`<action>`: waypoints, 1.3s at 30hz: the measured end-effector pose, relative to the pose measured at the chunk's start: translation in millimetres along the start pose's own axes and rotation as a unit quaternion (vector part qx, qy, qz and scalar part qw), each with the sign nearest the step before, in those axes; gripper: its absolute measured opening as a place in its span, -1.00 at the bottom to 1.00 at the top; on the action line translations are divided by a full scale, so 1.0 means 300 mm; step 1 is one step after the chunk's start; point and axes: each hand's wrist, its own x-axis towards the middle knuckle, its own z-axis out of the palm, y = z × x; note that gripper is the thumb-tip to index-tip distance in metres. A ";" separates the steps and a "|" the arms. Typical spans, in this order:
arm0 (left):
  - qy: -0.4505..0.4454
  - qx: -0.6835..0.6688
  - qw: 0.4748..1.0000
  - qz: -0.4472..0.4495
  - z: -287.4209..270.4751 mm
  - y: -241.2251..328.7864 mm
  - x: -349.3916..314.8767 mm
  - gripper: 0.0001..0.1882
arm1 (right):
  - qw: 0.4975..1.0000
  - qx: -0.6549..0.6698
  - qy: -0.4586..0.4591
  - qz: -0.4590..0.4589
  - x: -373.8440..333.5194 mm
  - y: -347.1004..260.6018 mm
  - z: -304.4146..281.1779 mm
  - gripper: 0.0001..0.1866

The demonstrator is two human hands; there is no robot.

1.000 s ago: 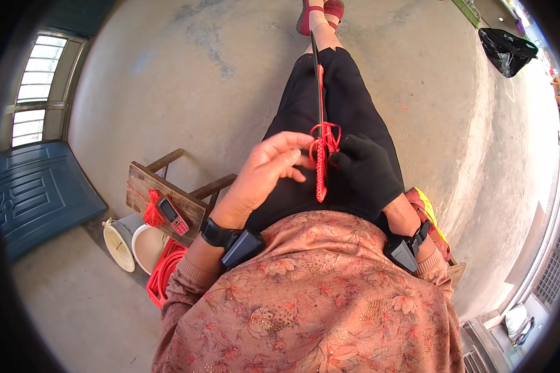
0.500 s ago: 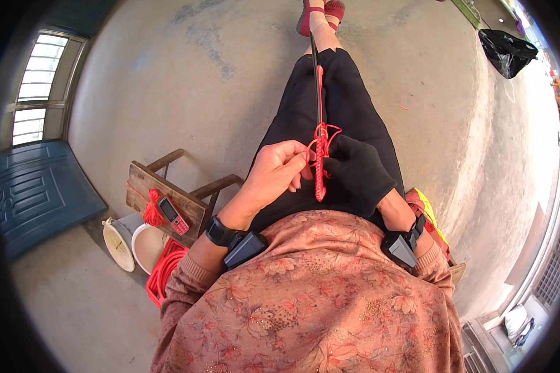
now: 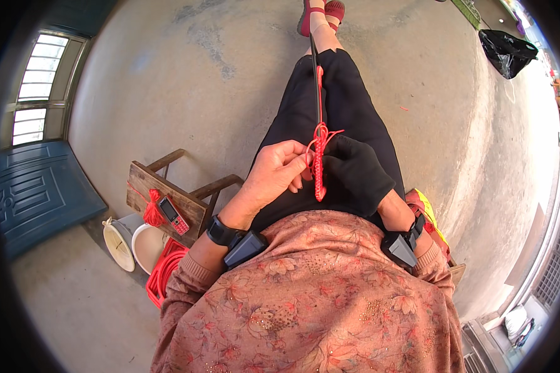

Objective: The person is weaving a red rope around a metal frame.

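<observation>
Bare left hand (image 3: 275,173), red braid (image 3: 318,166), gloved right hand (image 3: 359,173)

The left pinches a thin red cord (image 3: 310,147); the braid lies between both hands over black trousers (image 3: 348,87), long axis pointing away toward the feet (image 3: 303,25); whether the right grips anything, I cannot tell.

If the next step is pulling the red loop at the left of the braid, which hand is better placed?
Probably the left hand: it seems to pinch that red loop, on the same side of the red braid. The black-gloved right hand is on the braid's other side.
</observation>
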 end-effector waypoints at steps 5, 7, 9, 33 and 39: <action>-0.010 0.005 1.000 -0.003 0.000 0.003 0.000 -0.76 | 1.000 0.005 0.007 0.007 0.004 0.000 0.004 -0.87; -0.008 0.003 1.000 -0.007 0.001 0.002 0.002 -0.76 | 1.000 0.025 0.001 0.018 0.004 0.002 0.005 -0.87; -0.005 -0.004 1.000 -0.006 0.001 -0.002 0.003 -0.77 | 0.999 0.042 -0.010 0.018 0.005 0.005 0.005 -0.87; -0.005 0.002 1.000 -0.020 -0.012 -0.023 0.006 -0.83 | 0.971 0.204 -0.119 0.045 -0.005 -0.001 -0.009 -0.83; 0.018 -0.017 0.999 -0.020 -0.006 -0.014 0.002 -0.88 | 0.964 0.236 -0.114 0.046 0.002 0.016 -0.008 -0.82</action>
